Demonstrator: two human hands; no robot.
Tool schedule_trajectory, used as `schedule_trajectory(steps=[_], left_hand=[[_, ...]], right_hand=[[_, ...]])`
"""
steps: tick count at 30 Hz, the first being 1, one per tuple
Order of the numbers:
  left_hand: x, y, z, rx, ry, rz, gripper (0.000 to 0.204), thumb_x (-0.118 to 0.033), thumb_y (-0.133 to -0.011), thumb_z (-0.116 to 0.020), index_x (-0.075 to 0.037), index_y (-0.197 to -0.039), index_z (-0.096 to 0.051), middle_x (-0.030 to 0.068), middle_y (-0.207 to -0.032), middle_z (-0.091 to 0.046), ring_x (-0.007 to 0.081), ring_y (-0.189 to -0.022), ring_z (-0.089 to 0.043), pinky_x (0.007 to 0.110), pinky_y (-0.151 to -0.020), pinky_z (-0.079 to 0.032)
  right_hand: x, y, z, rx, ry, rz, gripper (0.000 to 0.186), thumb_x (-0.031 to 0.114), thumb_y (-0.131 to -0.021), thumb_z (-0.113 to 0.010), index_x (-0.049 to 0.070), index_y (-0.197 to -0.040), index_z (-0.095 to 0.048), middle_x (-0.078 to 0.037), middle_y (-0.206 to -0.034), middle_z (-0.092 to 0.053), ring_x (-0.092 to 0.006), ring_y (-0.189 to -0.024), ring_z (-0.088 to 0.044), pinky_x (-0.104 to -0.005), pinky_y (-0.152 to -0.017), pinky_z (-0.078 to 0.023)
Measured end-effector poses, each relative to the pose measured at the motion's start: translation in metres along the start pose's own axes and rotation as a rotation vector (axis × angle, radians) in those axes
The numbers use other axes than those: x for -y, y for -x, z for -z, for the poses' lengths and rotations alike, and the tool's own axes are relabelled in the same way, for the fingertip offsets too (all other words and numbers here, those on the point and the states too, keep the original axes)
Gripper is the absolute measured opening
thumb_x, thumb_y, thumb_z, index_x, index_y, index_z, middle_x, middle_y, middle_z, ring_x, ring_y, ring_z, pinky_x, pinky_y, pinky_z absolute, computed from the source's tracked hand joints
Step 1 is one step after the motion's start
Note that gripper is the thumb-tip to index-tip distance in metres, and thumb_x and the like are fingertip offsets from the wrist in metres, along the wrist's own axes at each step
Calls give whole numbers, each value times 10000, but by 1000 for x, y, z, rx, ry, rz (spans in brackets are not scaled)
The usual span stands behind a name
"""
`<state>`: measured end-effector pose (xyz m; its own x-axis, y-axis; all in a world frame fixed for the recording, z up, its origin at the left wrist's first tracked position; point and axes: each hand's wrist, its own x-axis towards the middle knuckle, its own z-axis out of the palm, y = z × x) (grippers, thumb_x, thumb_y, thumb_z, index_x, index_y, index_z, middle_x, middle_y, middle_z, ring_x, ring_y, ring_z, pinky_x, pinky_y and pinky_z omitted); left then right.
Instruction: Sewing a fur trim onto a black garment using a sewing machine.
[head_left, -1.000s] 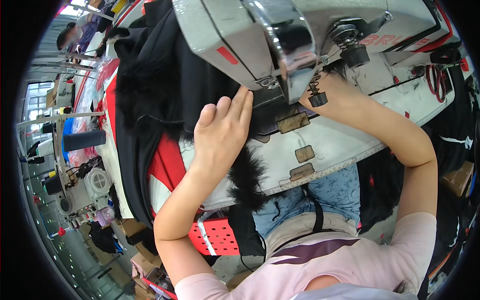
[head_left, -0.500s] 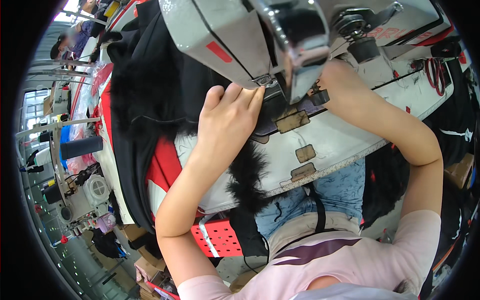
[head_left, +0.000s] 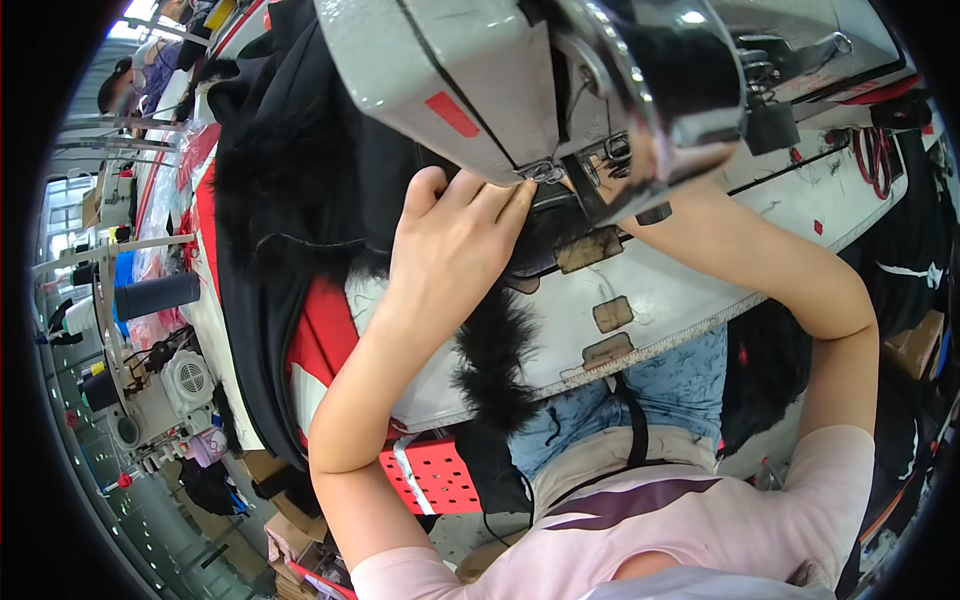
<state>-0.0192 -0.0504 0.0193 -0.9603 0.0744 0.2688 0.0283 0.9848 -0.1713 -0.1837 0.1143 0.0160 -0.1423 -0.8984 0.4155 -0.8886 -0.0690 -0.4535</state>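
Observation:
My left hand (head_left: 455,240) has its fingers bent and pressed together on the black fabric (head_left: 335,170) just left of the sewing machine's needle area (head_left: 545,175). My right hand (head_left: 670,225) reaches in behind the chrome part (head_left: 680,90) of the white machine head (head_left: 445,70); its fingers are mostly hidden. Black fur trim (head_left: 495,365) hangs over the front edge of the white machine table (head_left: 660,300), below my left hand.
Red cloth (head_left: 320,330) lies under the black fabric. Red scissors (head_left: 870,160) sit at the table's right. At left are other machinery (head_left: 185,380) and a co-worker (head_left: 140,85). A red perforated panel (head_left: 430,475) is below the table, and a cardboard box (head_left: 915,345) at right.
My left hand has curled its fingers and moved slightly toward the needle area. The chrome part of the machine head has swung right and now covers more of my right hand and the knobs.

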Motion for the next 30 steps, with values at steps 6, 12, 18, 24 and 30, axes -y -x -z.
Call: schedule_trajectory(steps=[6,12,18,24,30], left_hand=[[-6,5,-1,-12,-54,51,323,-120,-805,-640,-102,-1125,-679,-63,-930,-594,85,-927,-545,289,-897,-309],[-13,3,0,-13,-75,74,337,-115,-797,-637,-96,-1130,-680,-53,-910,-574,96,-833,-530,281,-816,-327],[-18,8,-1,-30,-118,100,343,-116,-786,-640,-92,-1123,-692,-46,-907,-554,104,-762,-499,276,-734,-328],[-12,6,-3,-33,-98,62,319,-127,-778,-650,-98,-1091,-707,-62,-899,-568,94,-803,-512,271,-773,-341],[-13,4,-2,-32,-108,84,308,-134,-783,-651,-102,-1084,-709,-67,-893,-584,93,-827,-521,267,-794,-344]], right_hand=[[-15,8,2,128,65,189,134,104,-738,-597,37,-848,-636,-80,-913,-569,-270,-943,-549,-375,-763,-493],[1,3,15,143,265,236,151,88,-704,-614,33,-843,-642,-80,-922,-563,-265,-952,-552,-372,-772,-494],[-12,7,7,81,210,266,151,80,-665,-627,55,-813,-634,-77,-883,-553,-278,-884,-566,-399,-733,-499],[1,3,14,-38,118,219,131,100,-684,-621,61,-809,-627,-66,-894,-564,-269,-928,-553,-385,-775,-493],[-18,5,3,96,42,163,120,118,-725,-620,62,-830,-635,-75,-910,-569,-275,-951,-546,-382,-821,-483]])
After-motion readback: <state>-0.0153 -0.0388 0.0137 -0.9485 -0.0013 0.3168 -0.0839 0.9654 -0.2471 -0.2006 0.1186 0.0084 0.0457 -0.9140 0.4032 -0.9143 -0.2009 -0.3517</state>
